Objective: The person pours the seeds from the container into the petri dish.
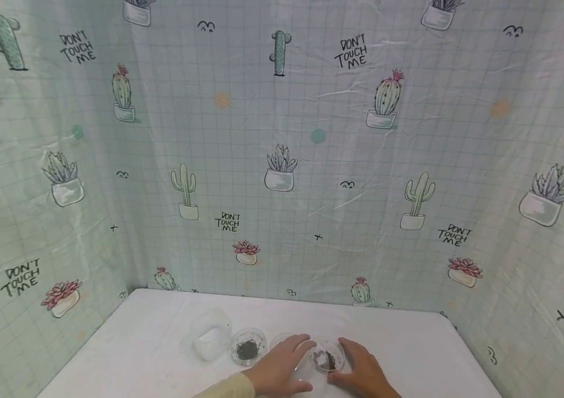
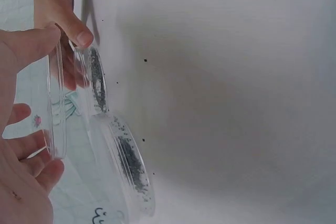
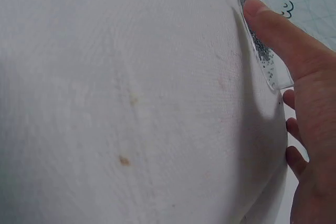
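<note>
In the left wrist view, my left hand (image 2: 23, 145) holds a clear round lid (image 2: 56, 98) by its edge, thumb on one side and curled fingers on the other. The lid stands off the table, close to a petri dish (image 1: 326, 355) with dark granules. My right hand (image 1: 363, 369) grips that dish by its side, its thumb (image 3: 278, 38) against the rim in the right wrist view. Left of my hands, a second petri dish (image 1: 248, 348) holds a heap of dark granules. A clear round rim (image 1: 282, 337) shows partly behind my left hand.
A clear plastic container (image 1: 211, 337) stands on the white table (image 1: 152, 342), left of the dishes. Several dark specks lie on the cloth near the dishes. A curtain (image 1: 282, 221) printed with cacti closes off the back and both sides.
</note>
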A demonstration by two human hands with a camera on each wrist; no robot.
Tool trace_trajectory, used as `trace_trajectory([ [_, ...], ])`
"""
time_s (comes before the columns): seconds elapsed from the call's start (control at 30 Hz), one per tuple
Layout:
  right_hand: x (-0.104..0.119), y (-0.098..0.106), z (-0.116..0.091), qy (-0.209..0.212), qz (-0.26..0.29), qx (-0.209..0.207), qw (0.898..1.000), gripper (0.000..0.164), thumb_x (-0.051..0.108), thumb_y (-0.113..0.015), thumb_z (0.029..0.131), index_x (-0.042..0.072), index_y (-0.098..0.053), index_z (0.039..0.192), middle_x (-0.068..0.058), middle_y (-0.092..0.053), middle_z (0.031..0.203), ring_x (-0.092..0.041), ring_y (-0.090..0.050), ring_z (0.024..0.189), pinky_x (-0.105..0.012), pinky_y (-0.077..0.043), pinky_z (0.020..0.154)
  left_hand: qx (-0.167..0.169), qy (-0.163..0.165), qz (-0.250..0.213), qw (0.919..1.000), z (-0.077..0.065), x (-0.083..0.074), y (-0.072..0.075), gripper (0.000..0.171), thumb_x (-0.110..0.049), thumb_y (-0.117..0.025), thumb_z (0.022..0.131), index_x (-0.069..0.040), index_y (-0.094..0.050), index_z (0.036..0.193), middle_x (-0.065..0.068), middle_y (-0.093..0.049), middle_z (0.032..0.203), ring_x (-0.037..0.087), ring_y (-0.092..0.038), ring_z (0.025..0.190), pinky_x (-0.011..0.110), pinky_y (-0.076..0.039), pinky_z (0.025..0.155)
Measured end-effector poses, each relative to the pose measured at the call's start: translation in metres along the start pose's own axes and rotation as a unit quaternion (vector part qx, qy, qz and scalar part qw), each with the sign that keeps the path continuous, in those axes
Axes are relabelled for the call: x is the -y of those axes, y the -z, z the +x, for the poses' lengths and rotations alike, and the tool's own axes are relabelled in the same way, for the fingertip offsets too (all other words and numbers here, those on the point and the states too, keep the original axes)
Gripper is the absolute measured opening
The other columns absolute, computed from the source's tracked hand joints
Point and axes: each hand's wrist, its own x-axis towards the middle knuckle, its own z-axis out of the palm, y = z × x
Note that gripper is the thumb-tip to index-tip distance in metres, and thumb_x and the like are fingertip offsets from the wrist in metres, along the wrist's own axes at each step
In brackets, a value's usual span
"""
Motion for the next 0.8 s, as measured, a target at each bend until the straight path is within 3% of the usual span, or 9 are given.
trace_trajectory([
  [0.37,-0.011,-0.001,-0.001,0.029,0.008,-0.02,0.999,0.093,0.068,-0.07,0.055,0.014,-0.05,0.127,-0.01,-0.052,0.131,-0.037,-0.044,0.123,-0.058,-0.035,0.101,-0.012,-0.004,0.009,0.9999,0.016,-0.005,-0.001,0.074,-0.051,-0.063,0.078,-0.014,-0.035,0.137,0.01,-0.041,0.138,0.023,-0.043,0.126,0.037,-0.042,0.102],
  [0.8,-0.011,0.004,-0.006,0.032,-0.004,-0.028,0.999,0.088,0.066,-0.071,0.055,0.014,-0.054,0.123,-0.01,-0.053,0.13,-0.035,-0.045,0.123,-0.056,-0.036,0.101,0.026,0.021,-0.016,0.9993,0.03,-0.008,-0.012,0.075,-0.052,-0.061,0.08,-0.017,-0.032,0.139,0.008,-0.038,0.14,0.021,-0.041,0.127,0.039,-0.045,0.099],
])
